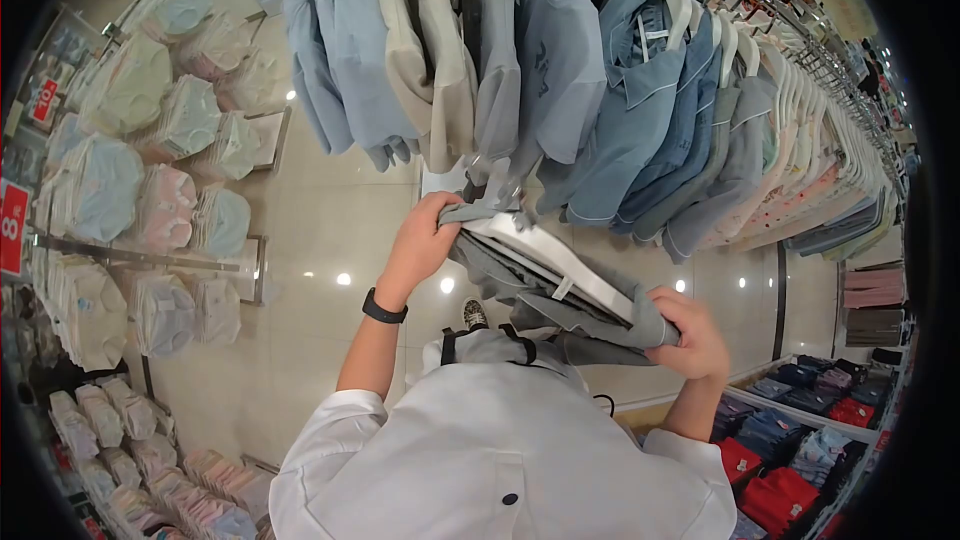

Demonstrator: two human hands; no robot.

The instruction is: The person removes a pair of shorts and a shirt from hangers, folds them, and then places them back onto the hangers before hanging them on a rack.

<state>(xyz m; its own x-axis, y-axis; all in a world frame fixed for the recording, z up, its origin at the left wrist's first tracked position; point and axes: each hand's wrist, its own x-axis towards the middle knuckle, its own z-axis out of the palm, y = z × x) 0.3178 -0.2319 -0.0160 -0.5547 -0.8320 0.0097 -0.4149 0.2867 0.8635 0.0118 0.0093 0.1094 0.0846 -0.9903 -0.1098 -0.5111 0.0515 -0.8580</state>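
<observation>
A grey garment (530, 308) on a white hanger (560, 258) is stretched between my two hands in front of my torso. At its left end, my left hand (425, 240), with a black band on the wrist, has its fingers closed on the grey cloth. My right hand (690, 333) grips the cloth at the other end, by the hanger's lower right tip. The hanger slants down to the right. Just beyond it, blue and beige garments (365, 55) hang on white hangers, and a dark blue collared shirt (640, 90) hangs further right.
A long rail of patterned garments (800, 170) curves along the right. Packs of underwear (108, 185) hang on racks at the left, with red price signs (14, 225). Folded clothes (780, 495) fill shelves at the lower right. Tiled floor (330, 230) shows between the racks.
</observation>
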